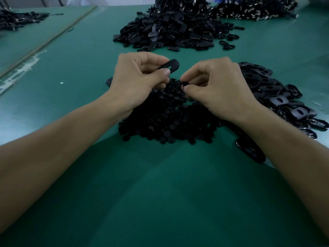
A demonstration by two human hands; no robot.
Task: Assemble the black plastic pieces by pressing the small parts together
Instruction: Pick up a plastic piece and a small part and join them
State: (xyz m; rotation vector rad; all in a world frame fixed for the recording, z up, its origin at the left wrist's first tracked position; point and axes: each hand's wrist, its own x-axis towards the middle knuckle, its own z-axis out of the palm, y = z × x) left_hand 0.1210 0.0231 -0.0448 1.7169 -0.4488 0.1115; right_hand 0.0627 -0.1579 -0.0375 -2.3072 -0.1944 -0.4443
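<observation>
My left hand [137, 81] pinches a black oval plastic shell [171, 64] between thumb and fingers, holding it up above the table. My right hand [213, 86] pinches a small round black button piece [185, 84] at its fingertips, a short gap to the right of and below the shell. Both hands hover over a heap of small round black pieces [167, 120] on the green table [160, 193]. The two held parts are apart.
A large pile of black oval shells [170, 31] lies behind the hands. Another pile of shells with holes [277, 97] lies to the right. More dark parts [254, 9] sit at the far right and far left [17, 18]. A seam runs diagonally at left.
</observation>
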